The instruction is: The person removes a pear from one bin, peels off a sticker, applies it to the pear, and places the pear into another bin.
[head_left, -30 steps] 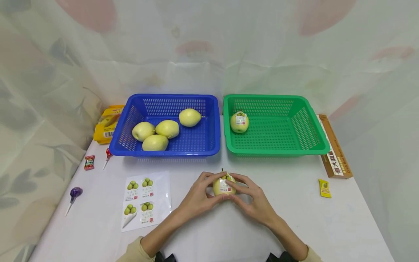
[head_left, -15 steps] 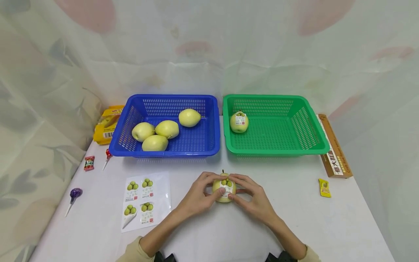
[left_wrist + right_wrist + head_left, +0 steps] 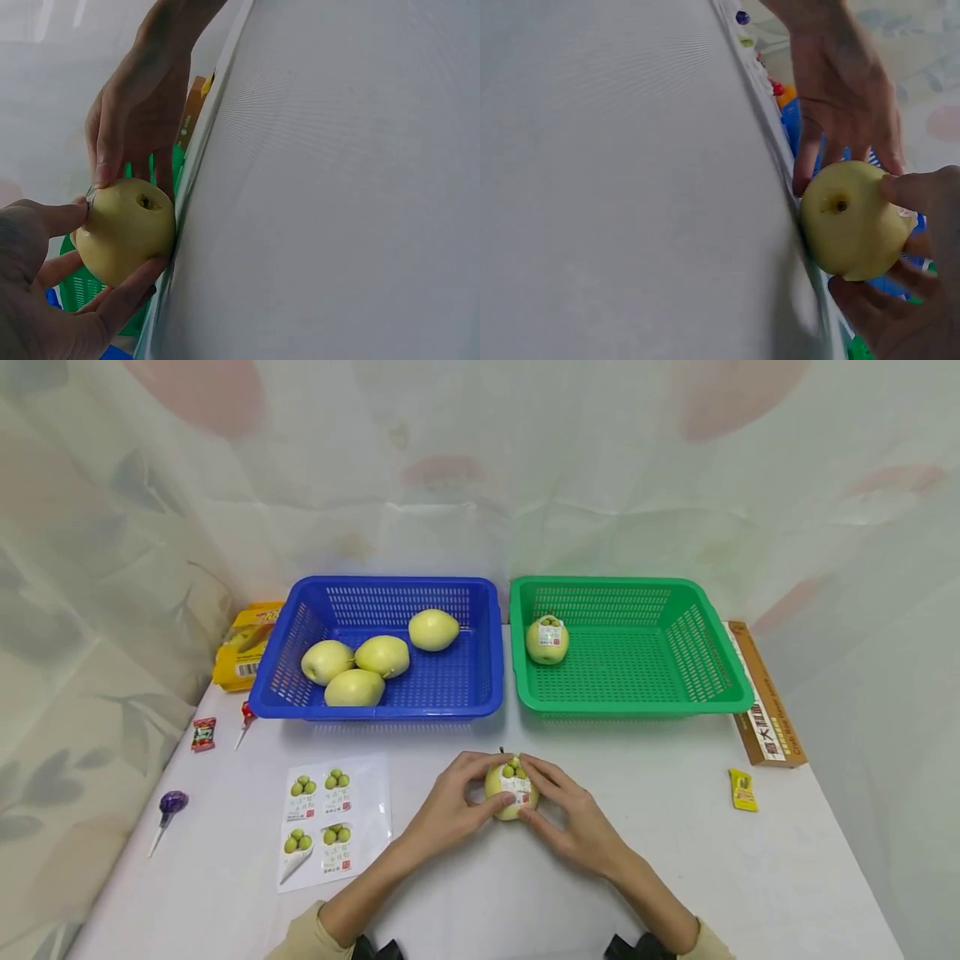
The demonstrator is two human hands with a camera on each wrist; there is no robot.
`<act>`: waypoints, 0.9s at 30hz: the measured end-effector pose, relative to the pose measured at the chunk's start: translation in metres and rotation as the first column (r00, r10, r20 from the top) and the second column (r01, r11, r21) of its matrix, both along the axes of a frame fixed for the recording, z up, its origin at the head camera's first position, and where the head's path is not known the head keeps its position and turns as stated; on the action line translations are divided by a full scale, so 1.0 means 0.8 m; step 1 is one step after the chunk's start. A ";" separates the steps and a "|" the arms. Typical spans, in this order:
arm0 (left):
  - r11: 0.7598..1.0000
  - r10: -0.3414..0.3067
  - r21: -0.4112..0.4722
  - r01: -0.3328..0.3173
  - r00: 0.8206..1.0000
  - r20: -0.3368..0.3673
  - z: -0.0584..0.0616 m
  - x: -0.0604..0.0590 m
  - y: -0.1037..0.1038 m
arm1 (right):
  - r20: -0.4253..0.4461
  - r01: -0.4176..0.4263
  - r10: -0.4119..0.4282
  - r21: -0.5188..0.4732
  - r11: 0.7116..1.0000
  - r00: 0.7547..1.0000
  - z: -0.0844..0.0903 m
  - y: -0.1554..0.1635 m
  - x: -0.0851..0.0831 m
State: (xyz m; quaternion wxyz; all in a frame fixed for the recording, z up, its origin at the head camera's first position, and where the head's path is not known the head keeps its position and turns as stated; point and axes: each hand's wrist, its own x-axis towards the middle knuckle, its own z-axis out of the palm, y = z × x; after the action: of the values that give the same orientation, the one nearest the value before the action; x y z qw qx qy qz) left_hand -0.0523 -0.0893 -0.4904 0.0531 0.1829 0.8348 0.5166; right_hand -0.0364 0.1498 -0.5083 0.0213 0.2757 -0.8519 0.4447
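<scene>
Both of your hands are wrapped around the pear (image 3: 511, 788) — your left hand (image 3: 448, 811) cups its left side with fingers curled over the top and thumb on the front, and your right hand (image 3: 573, 817) grips the right side, thumb pressing the sticker (image 3: 518, 785) on its face. The pear stands upright on the table (image 3: 675, 860), stem up, right in front of you and between your palms; the wrist views show its underside just off or barely touching the white surface, and I can't tell which.

It sits on your midline, so neither hand is nearer. The green basket (image 3: 720, 693) lies ahead and to your right, past the right hand, with one stickered pear (image 3: 547, 640) against its near-left wall. The blue basket (image 3: 480, 693) lies ahead and to your left, holding four plain pears (image 3: 382, 655).

The sticker sheet (image 3: 335, 814) lies flat just left of your left hand, with four stickers on it, the bottom-left one peeling at a corner.

Around the edges you have a yellow box (image 3: 243, 645) beside the blue basket, two small sweets and a purple lollipop (image 3: 171, 802) on the left, and a long brown box (image 3: 765, 706) and a yellow sachet (image 3: 743, 790) on the right. A pale curtain closes off the back and sides.
</scene>
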 end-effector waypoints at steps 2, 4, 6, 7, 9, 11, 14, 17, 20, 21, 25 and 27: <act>1.000 0.002 -0.005 -0.002 1.000 -0.007 -0.001 0.000 0.000 | 0.044 0.019 -0.018 -0.013 1.000 0.999 0.001 -0.001 0.000; 1.000 0.000 -0.010 -0.001 1.000 -0.020 -0.002 0.000 0.001 | 0.100 0.046 -0.038 -0.074 0.996 0.994 0.000 -0.001 0.000; 1.000 -0.010 0.003 0.010 1.000 -0.027 -0.002 0.001 0.001 | 0.142 0.071 -0.045 -0.182 0.981 0.989 -0.001 0.000 -0.001; 1.000 -0.016 0.005 0.016 0.999 -0.033 -0.002 0.001 0.001 | 0.164 0.083 -0.045 -0.234 0.969 0.985 -0.001 0.000 -0.002; 1.000 -0.022 0.008 0.023 0.999 -0.040 -0.002 0.001 0.001 | 0.195 0.108 -0.047 -0.314 0.943 0.980 0.000 0.001 -0.004; 0.999 -0.023 0.029 0.024 1.000 -0.018 -0.002 0.002 0.002 | 0.215 0.117 -0.039 -0.360 0.926 0.976 0.000 0.001 -0.007; 0.998 0.005 0.063 -0.007 0.999 0.033 -0.003 0.001 0.003 | 0.244 0.117 -0.022 -0.381 0.917 0.970 -0.003 -0.001 -0.008; 0.993 0.043 0.106 -0.051 0.996 0.080 -0.003 0.000 0.004 | 0.256 0.113 -0.014 -0.377 0.920 0.967 -0.007 -0.003 -0.009; 0.989 0.073 0.120 -0.084 0.993 0.095 -0.003 -0.001 0.006 | 0.263 0.135 -0.044 -0.339 0.931 0.964 -0.007 -0.005 -0.009; 0.988 0.079 0.123 -0.091 0.992 0.097 -0.003 -0.001 0.006 | 0.264 0.147 -0.061 -0.320 0.936 0.963 -0.007 -0.006 -0.010; 0.982 0.091 0.156 -0.108 0.990 0.107 -0.003 -0.002 0.005 | 0.292 0.185 -0.099 -0.283 0.941 0.951 -0.001 -0.009 -0.011; 0.977 0.086 0.182 -0.109 0.987 0.134 -0.003 -0.002 0.003 | 0.324 0.177 -0.076 -0.295 0.939 0.943 0.001 -0.012 -0.011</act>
State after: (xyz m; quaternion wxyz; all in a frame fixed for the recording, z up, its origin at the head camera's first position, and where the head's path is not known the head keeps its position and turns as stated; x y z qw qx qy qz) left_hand -0.0539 -0.0870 -0.4931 0.0624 0.1132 0.7850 0.6058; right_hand -0.0450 0.1404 -0.5076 -0.0385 0.1398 -0.7775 0.6120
